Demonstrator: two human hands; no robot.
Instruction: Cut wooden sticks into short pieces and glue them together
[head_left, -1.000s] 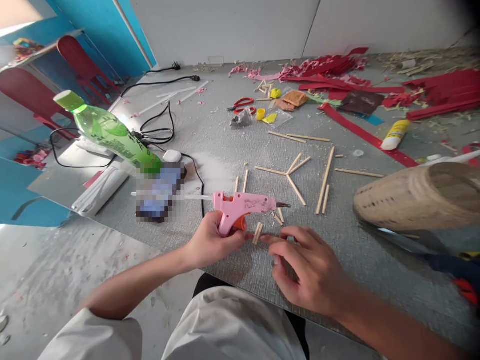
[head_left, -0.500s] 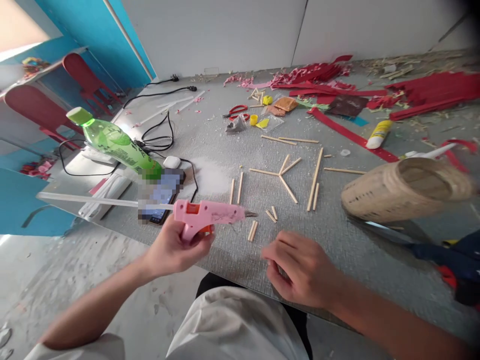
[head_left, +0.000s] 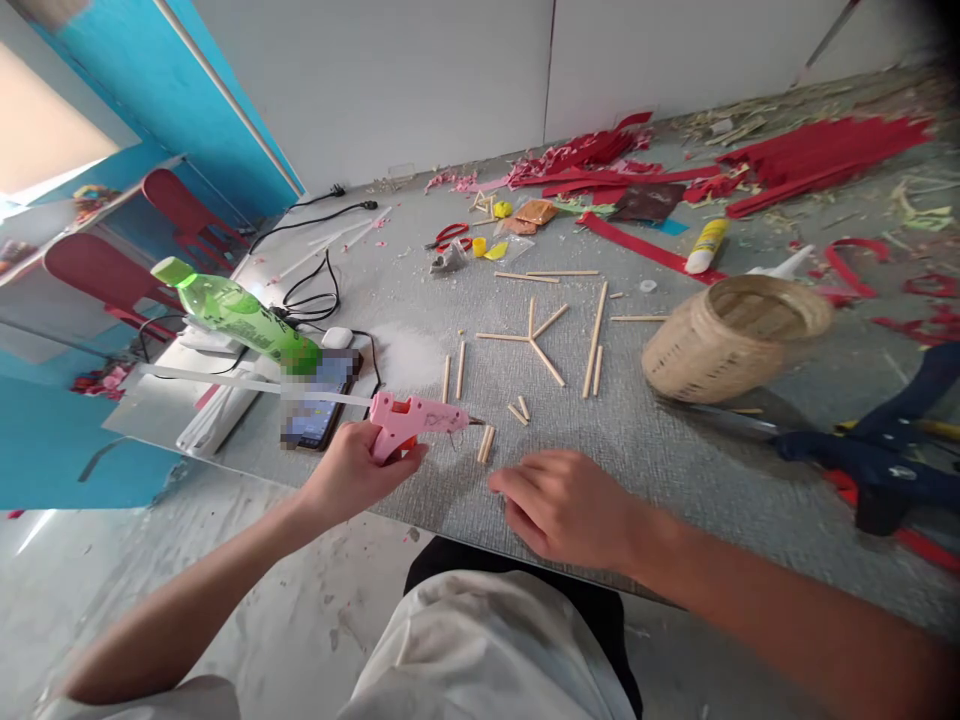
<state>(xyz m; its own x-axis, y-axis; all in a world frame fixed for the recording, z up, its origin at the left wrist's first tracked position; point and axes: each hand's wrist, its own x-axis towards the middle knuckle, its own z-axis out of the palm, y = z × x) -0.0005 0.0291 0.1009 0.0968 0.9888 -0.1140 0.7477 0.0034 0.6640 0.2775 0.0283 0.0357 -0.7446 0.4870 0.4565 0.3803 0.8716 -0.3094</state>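
Note:
In my left hand [head_left: 352, 470] is a pink glue gun [head_left: 420, 420], its fingers wrapped round the handle. A long clear glue stick [head_left: 240, 380] runs out of its back to the left. The metal nozzle points right, just above a pair of short wooden sticks [head_left: 486, 444]. My right hand [head_left: 559, 505] is held low over the table's front part with its fingers curled together; whether anything is between them is hidden. Beyond the hands, several sticks [head_left: 547, 362] lie in a branching shape meeting at one point. Two tiny sticks [head_left: 518, 410] and two longer ones [head_left: 460, 370] lie nearby.
A green bottle [head_left: 240, 320] leans over by a phone [head_left: 326, 405] and black cables at left. To the right are a brown jar [head_left: 720, 350] and dark blue pliers-like tool [head_left: 885, 440]. Red scissors [head_left: 452, 235], a glue stick tube [head_left: 707, 246] and red strips [head_left: 817, 160] lie farther back.
The view has turned right, so the table things appear farther left. My left hand still holds the glue gun. The gap between the branching shape's upper two sticks looks wider.

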